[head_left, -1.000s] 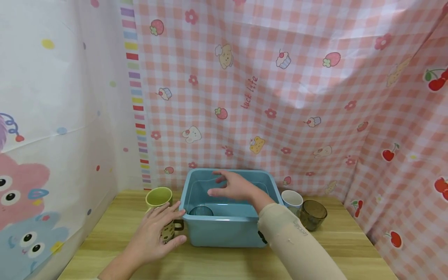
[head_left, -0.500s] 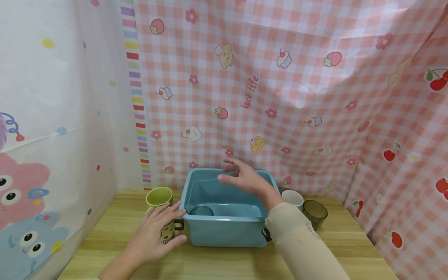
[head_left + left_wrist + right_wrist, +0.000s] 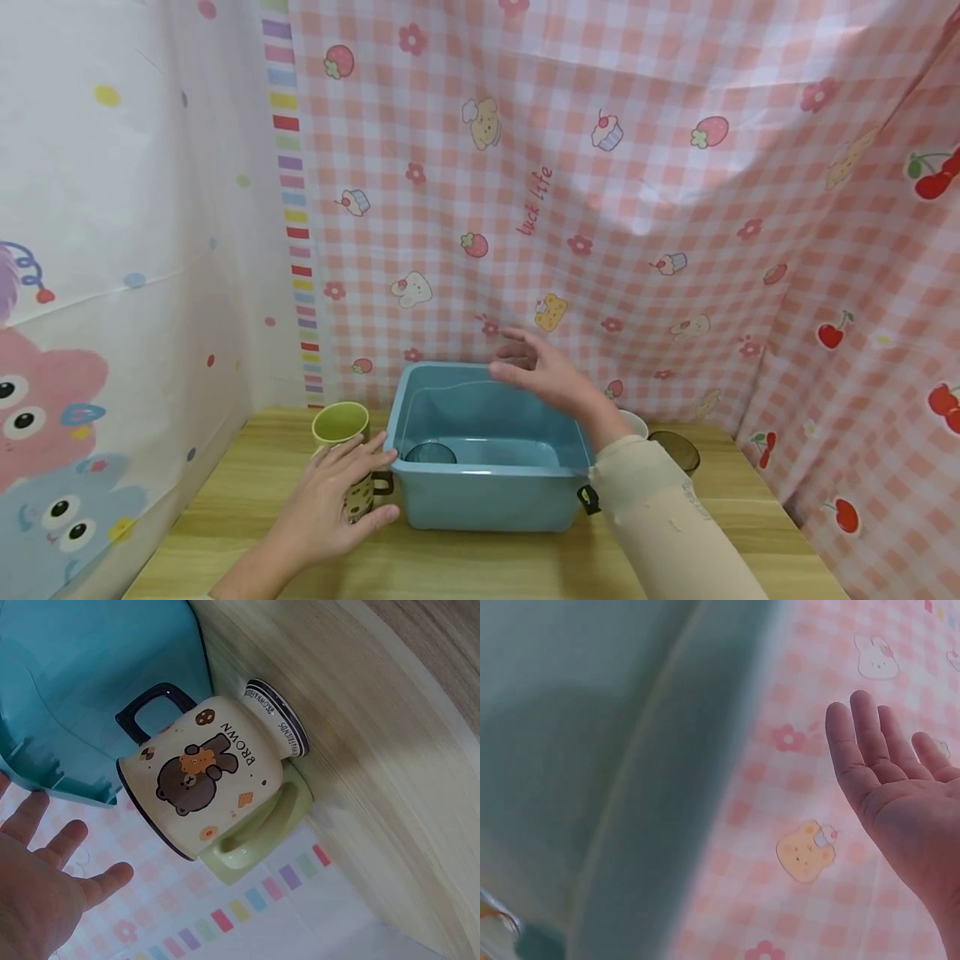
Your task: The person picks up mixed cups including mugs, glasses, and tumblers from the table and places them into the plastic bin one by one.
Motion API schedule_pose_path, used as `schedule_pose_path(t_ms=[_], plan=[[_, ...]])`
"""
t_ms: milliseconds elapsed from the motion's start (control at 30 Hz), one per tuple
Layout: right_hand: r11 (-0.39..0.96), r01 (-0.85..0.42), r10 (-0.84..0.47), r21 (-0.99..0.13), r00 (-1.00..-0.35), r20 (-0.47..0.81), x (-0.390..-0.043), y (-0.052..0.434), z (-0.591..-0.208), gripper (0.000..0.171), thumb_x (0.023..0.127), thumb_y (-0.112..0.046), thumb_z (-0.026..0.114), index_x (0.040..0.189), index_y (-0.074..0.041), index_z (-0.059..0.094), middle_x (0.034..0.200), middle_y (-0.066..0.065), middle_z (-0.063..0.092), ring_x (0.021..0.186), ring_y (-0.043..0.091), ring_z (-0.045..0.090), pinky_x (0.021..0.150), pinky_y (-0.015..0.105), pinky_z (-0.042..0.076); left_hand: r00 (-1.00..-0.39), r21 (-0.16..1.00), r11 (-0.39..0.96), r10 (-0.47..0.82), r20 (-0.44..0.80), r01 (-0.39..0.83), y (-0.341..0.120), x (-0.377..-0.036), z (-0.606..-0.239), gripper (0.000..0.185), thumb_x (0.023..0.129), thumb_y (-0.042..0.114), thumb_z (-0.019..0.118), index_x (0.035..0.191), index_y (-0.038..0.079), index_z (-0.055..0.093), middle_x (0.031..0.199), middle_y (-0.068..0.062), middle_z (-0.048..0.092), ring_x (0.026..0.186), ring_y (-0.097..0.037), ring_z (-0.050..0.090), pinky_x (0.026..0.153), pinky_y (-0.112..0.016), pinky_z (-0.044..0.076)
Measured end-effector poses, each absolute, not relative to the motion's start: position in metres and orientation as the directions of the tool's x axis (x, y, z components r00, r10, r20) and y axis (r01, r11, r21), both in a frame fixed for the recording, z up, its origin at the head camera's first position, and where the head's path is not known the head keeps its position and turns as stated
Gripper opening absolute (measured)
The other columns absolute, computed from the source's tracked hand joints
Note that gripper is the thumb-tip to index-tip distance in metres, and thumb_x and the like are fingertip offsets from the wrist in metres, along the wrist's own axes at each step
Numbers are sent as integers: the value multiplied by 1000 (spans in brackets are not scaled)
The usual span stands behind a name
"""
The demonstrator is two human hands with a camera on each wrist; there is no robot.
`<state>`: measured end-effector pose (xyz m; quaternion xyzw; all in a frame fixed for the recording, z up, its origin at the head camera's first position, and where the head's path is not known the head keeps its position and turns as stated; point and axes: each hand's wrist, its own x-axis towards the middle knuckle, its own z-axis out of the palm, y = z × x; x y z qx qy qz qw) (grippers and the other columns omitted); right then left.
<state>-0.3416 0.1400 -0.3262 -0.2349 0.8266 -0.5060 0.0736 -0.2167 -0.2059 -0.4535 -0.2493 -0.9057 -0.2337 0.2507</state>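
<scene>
One round, dark-tinted glass (image 3: 431,452) is already inside the rectangular blue plastic tub (image 3: 491,502) below my right fingers (image 3: 867,727); a cream, bear-print mug (image 3: 196,776) and green mug (image 3: 341,423) beside my left fingers (image 3: 66,838), plus a white cup (image 3: 637,424) and translucent brown glass (image 3: 678,452) to the right of both, remain outside. My left fingers spread, apparently touching its rim; my right hang loosely apart; neither holds anything.

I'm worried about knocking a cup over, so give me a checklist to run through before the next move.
1. Right hand, grip empty: ok.
2. Dark glass inside the blue tub: ok.
3. Bear mug upright on the table: ok.
4. Left hand not touching the blue tub: cannot tell; it overlaps the rim in the head view.
5. White cup and brown glass fully visible: not ok; the right arm partly hides both.
</scene>
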Motion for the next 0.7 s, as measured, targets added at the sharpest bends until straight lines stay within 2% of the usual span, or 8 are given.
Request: schedule_pose_path(t_ms=[200, 500, 700], plan=[[417, -318, -431, -852, -894, 123, -338, 151, -320, 80, 100, -49, 74, 167, -26, 35, 163, 14, 52, 146, 36, 57, 117, 59, 50, -754, 301, 767, 335, 566, 567, -206, -216, -453, 64, 89, 54, 83, 143, 22, 69, 159, -8, 59, 144, -50, 54, 110, -83, 36], [447, -332, -420, -831, -898, 133, -335, 168, -315, 80, 101, -51, 72, 167, -28, 34, 164, 14, 51, 148, 38, 54, 119, 61, 47, -749, 300, 766, 331, 573, 568, -206, -216, -453, 64, 88, 50, 84, 142, 21, 69, 159, -6, 59, 143, -50, 55, 109, -83, 36], [502, -323, -370, -802, -919, 138, -334, 181, -315, 83, 98, -54, 74, 167, -26, 36, 162, 13, 53, 145, 39, 57, 117, 60, 50, -749, 294, 768, 336, 571, 569, -206, -217, -454, 64, 88, 50, 84, 143, 22, 69, 160, -6, 59, 144, -49, 55, 109, -82, 37]])
